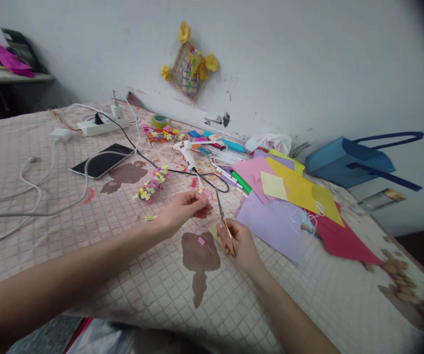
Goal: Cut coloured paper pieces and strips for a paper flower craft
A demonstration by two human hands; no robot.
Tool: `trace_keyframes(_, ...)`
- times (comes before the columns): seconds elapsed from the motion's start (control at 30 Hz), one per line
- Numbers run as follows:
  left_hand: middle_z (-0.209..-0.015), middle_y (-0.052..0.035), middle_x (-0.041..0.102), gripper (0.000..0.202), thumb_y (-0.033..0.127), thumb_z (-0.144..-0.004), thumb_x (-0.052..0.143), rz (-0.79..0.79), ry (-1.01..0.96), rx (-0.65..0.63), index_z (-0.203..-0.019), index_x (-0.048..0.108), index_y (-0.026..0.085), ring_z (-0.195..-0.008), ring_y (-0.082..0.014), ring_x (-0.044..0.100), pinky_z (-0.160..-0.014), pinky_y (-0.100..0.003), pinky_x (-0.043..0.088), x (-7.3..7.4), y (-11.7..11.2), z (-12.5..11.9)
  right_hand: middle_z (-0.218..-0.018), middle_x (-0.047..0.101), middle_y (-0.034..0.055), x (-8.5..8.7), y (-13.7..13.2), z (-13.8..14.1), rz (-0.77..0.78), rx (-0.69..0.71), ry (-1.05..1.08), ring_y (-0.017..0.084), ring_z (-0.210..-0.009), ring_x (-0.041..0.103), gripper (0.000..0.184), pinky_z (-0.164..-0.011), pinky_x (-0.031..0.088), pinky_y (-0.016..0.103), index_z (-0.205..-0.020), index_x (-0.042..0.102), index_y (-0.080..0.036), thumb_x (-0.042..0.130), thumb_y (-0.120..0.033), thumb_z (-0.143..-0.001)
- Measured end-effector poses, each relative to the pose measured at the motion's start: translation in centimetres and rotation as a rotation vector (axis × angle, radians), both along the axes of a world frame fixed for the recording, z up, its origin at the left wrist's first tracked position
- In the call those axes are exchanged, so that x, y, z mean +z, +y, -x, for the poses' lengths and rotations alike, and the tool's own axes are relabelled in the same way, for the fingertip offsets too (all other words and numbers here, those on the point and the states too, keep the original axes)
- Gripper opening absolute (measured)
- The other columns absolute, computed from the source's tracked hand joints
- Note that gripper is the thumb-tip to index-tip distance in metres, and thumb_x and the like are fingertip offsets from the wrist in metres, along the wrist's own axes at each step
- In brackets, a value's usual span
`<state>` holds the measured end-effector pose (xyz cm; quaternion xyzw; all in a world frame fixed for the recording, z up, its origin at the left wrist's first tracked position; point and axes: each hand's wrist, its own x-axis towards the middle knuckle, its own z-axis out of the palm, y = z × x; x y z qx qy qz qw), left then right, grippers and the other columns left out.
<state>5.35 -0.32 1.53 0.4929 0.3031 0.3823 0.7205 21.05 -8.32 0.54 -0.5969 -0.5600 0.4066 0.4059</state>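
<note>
Okay so here's the setup: the left hand (182,211) is out in the middle of the surface (153,300), with its fingers (201,200) pinched together. Something tiny might be in the pinch, but I honestly can't make it out. The right hand (241,243) is clenched around a pair of gold-handled scissors (222,219), and the grip looks solid.

The thing to notice is the angle. The scissors' long axis runs up and to the left from the right hand, so the closed-looking tips point toward the back edge and end just past the left hand's fingertips. The right hand is obviously the closer one, and the left is only just beside the blades, not touching as far as I can tell.

A small yellowish paper scrap (213,232) sits right by the right hand, and a pink square (201,241) lies on the surface just beside it. Stacked colored paper sheets (270,216) spread out to the right, with a hot glue gun (187,153) farther back.
</note>
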Motion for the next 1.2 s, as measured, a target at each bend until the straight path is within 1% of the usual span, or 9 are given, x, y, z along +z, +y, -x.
trace_keyframes(0.1,-0.074,-0.0021,0.063,0.019,0.028,-0.075,0.063,0.011,0.022,-0.035,-0.073,0.052,0.013,-0.065,-0.0099,0.058,-0.067,-0.026,0.046,-0.1,-0.2,-0.2,-0.046,0.04,-0.0066,0.4,0.2,0.0,-0.002,-0.047,0.094,0.006,-0.038,0.036,0.034,-0.037,0.026,0.018,-0.065,0.05,-0.016,0.056,-0.048,-0.075)
trace_keyframes(0.17,-0.074,-0.0026,0.063,0.018,0.027,-0.075,0.063,0.02,0.036,-0.054,-0.073,0.052,0.012,-0.065,-0.0099,0.059,-0.066,-0.026,0.046,-0.1,-0.5,-0.4,-0.046,0.041,-0.0064,0.6,0.2,0.0,-0.002,-0.045,0.152,0.006,-0.039,0.037,0.035,-0.038,0.027,0.018,-0.066,0.049,-0.016,0.054,-0.049,-0.077)
trace_keyframes(0.3,-0.072,-0.0024,0.063,0.017,0.026,-0.077,0.061,0.023,0.052,-0.069,-0.073,0.052,0.012,-0.064,-0.0092,0.059,-0.065,-0.024,0.045,0.1,-0.7,-0.5,-0.049,0.041,-0.006,0.7,0.0,-0.1,0.018,0.008,0.232,0.006,-0.04,0.039,0.037,-0.039,0.027,0.018,-0.068,0.049,-0.016,0.048,-0.051,-0.081)
trace_keyframes(0.5,-0.078,-0.0037,0.064,0.018,0.027,-0.076,0.062,-0.005,0.023,-0.039,-0.072,0.053,0.012,-0.072,-0.0114,0.06,-0.07,-0.026,0.047,0.4,-0.4,-0.1,-0.049,0.041,-0.0052,0.8,-0.3,0.0,0.059,0.107,0.221,0.006,-0.042,0.038,0.039,-0.041,0.029,0.019,-0.069,0.053,-0.015,0.045,-0.051,-0.082)
trace_keyframes(0.6,-0.078,-0.0034,0.063,0.019,0.028,-0.075,0.062,-0.027,0.047,-0.023,-0.072,0.053,0.012,-0.074,-0.0117,0.06,-0.07,-0.026,0.047,0.3,-0.4,-0.2,-0.048,0.041,-0.0056,0.7,-0.2,0.1,0.039,0.064,0.187,0.006,-0.041,0.037,0.036,-0.041,0.029,0.019,-0.069,0.053,-0.015,0.051,-0.049,-0.08)
trace_keyframes(0.73,-0.066,0.0006,0.058,0.02,0.03,-0.073,0.063,-0.087,0.142,-0.064,-0.07,0.054,0.012,-0.062,-0.0083,0.055,-0.062,-0.022,0.046,-0.3,-0.8,-0.5,-0.049,0.046,-0.0054,0.4,0.2,-0.1,-0.01,-0.018,0.163,0.007,-0.043,0.041,0.025,-0.042,0.031,0.019,-0.078,0.056,-0.016,0.06,-0.04,-0.075)
trace_keyframes(0.87,-0.065,0.0006,0.056,0.023,0.035,-0.072,0.063,-0.117,0.228,-0.134,-0.073,0.055,0.013,-0.062,-0.0099,0.054,-0.052,-0.02,0.045,-0.7,-1.4,-0.7,-0.047,0.046,-0.0058,0.2,0.3,-0.2,-0.02,-0.034,0.185,0.007,-0.042,0.041,0.02,-0.042,0.031,0.019,-0.076,0.054,-0.016,0.059,-0.035,-0.076)
trace_keyframes(1.03,-0.065,0.0003,0.054,0.025,0.037,-0.072,0.062,-0.053,0.259,-0.205,-0.075,0.055,0.014,-0.063,-0.0115,0.053,-0.049,-0.022,0.048,-0.3,-1.6,-0.6,-0.048,0.046,-0.0053,0.0,0.4,-0.3,-0.021,-0.027,0.168,0.007,-0.042,0.042,0.018,-0.042,0.032,0.02,-0.072,0.052,-0.016,0.055,-0.033,-0.076)
trace_keyframes(1.2,-0.07,-0.0018,0.057,0.028,0.041,-0.074,0.059,-0.037,0.232,-0.18,-0.076,0.056,0.013,-0.062,-0.0107,0.054,-0.049,-0.021,0.048,0.2,-1.5,-0.5,-0.046,0.045,-0.0057,0.2,0.4,-0.3,-0.015,-0.037,0.184,0.007,-0.042,0.041,0.015,-0.043,0.031,0.02,-0.07,0.051,-0.017,0.055,-0.03,-0.077)
